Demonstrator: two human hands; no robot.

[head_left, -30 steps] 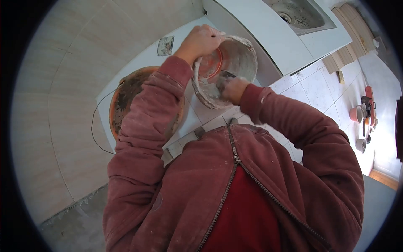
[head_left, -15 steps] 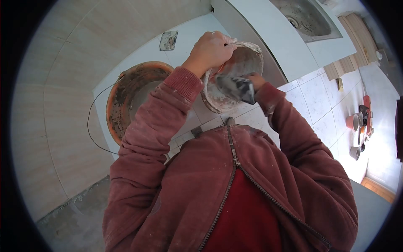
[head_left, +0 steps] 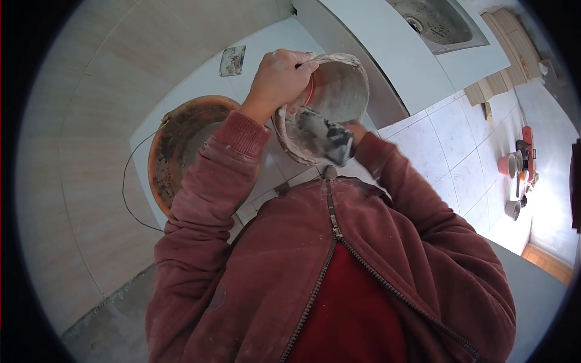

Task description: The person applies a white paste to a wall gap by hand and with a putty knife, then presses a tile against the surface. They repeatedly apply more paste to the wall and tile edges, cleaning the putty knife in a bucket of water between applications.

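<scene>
My left hand (head_left: 281, 75) is closed over the rim of a tilted bucket (head_left: 345, 85), whose edge and inside are crusted with pale plaster. At the bucket's mouth, my right hand (head_left: 357, 132) is closed on a trowel (head_left: 327, 136); its flat metal is smeared grey and black and slightly blurred. The trowel reaches into the bucket near the lower wall, but the right fingers are mostly hidden by it. Left of the hands stands a larger orange tub (head_left: 160, 163) with a wire handle, its wall spattered and greyish material inside, partly covered by my left sleeve.
A smeared dark plate (head_left: 232, 61) lies on the white surface beyond the tub. A steel sink (head_left: 445, 24) is set in the white counter (head_left: 393, 42) at upper right. Stacked boards (head_left: 502, 85), small pots (head_left: 507, 164) and a red tool (head_left: 528, 148) lie to the right on the tiled floor.
The bucket and both hands have shifted slightly left in view. The trowel has moved a little within the bucket's mouth, and more of the bucket's inside shows. Both holds stay the same.
</scene>
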